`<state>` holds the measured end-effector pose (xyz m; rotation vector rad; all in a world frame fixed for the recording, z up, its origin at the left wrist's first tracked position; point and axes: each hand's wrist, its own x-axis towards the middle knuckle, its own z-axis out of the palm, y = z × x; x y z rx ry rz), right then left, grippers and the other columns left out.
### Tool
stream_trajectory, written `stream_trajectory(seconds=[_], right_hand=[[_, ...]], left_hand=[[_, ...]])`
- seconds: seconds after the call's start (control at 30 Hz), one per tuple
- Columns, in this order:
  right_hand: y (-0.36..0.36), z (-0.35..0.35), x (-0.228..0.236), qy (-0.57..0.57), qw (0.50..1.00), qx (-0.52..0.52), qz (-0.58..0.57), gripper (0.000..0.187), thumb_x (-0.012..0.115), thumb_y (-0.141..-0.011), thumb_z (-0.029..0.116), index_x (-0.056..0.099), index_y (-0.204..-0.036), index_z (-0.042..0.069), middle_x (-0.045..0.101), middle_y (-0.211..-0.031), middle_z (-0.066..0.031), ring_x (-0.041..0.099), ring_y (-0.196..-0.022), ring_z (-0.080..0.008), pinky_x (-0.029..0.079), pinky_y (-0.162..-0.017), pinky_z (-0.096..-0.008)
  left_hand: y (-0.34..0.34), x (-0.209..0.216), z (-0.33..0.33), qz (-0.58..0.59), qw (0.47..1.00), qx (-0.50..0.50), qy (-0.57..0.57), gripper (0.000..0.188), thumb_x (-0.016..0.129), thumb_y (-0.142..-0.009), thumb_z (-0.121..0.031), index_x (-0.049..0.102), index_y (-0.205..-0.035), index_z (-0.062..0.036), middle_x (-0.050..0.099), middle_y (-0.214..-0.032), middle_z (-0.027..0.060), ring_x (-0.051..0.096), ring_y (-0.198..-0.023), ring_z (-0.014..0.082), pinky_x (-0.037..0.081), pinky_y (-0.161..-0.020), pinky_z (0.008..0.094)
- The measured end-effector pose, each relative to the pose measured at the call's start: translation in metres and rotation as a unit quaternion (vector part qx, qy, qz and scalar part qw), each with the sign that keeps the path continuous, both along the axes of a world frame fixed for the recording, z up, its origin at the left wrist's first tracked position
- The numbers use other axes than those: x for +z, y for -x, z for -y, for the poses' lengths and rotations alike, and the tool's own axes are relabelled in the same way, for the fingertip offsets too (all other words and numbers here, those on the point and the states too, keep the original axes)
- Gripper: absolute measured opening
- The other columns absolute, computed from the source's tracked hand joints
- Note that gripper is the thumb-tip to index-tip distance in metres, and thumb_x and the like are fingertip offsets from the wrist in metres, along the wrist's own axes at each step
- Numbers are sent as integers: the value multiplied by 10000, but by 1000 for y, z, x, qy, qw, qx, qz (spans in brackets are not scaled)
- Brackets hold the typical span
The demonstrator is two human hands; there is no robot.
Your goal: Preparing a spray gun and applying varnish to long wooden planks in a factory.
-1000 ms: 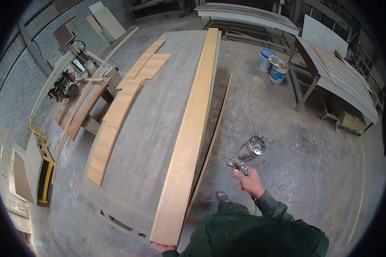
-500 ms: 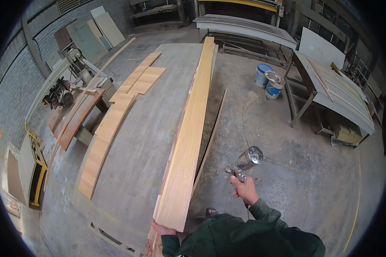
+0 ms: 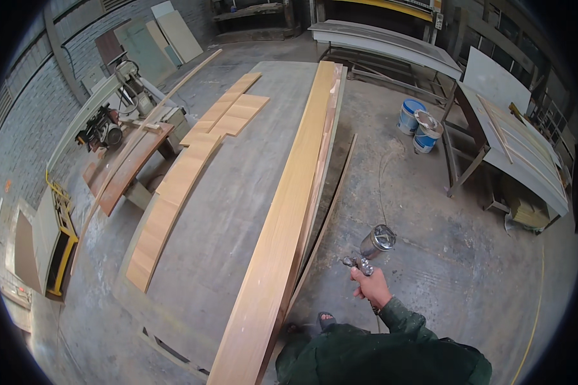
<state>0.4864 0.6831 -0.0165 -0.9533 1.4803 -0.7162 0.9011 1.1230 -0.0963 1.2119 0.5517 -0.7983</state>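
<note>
My right hand point(image 3: 371, 289) is closed around the handle of a metal spray gun point(image 3: 365, 265), whose shiny round cup point(image 3: 379, 240) sits at its far side. A hose runs down from the gun. Left of it, a long pale wooden plank point(image 3: 284, 221) lies lengthwise along the right side of a grey table point(image 3: 205, 256). Reddish boards point(image 3: 321, 168) show under the plank along its right edge. My left hand is out of view. Several shorter wooden pieces point(image 3: 186, 173) lie in a row on the table's left side.
Beyond the table's left side is a saw machine point(image 3: 103, 133) on a brown bench point(image 3: 125, 170). Blue and white buckets point(image 3: 425, 131) stand on the floor at the right, beside another table point(image 3: 494, 157). A thin strip point(image 3: 334, 205) runs along the main table's right side.
The long plank has shifted left across the boards below, exposing their right side. My left hand, earlier at its near end, has left view. My right hand still holds the spray gun.
</note>
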Motion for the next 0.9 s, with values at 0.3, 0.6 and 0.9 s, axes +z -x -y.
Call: stream_trajectory(seconds=[0.3, 0.6, 0.9], right_hand=[[-62, -31, 14, -15, 999, 35, -29, 329, 687, -1038, 294, 697, -1053, -35, 711, -905, -72, 646, -517, -148, 471, -430, -291], [-77, -75, 37, 1, 997, 1, -75, 311, 700, -1024, 277, 705, -1013, -34, 711, -860, -61, 643, -512, -146, 454, -428, -297], [1, -102, 74, 86, 974, -155, -139, 308, 692, -1023, 271, 693, -1065, -33, 727, -900, -80, 644, -505, -140, 424, -409, -275]], left_hand=[[9, 28, -136, -1, 993, 31, -115, 822, 448, -1011, -635, 496, -1525, 4, 598, -1486, 201, 572, -1339, 406, 462, -1121, 531], [-115, -94, 25, 34, 994, -11, 104, 682, 475, -1031, -568, 554, -1481, -61, 622, -1473, 159, 603, -1334, 384, 518, -1082, 540], [-344, -93, 115, 40, 992, -8, -117, 1092, 605, -848, -803, 437, -1556, 11, 598, -1455, 217, 651, -1212, 352, 552, -956, 453]])
